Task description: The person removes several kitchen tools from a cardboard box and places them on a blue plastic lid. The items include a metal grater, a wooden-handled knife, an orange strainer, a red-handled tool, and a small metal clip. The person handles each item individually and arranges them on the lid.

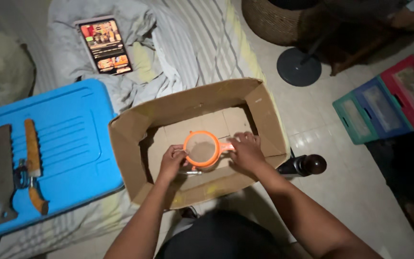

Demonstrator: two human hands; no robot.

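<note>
Both hands, left hand (171, 163) and right hand (246, 152), are gripping the round orange-rimmed mesh sieve (202, 149) from either side, keeping it level low inside the open brown cardboard box (125, 144).

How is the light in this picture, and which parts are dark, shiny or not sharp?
In the head view, light falls on the middle: the cardboard box, the orange sieve and both hands, left hand and right hand, are clear. The edges and corners are dim. The floor tiles show weak glare. The knives on the blue lid look slightly soft.
</note>
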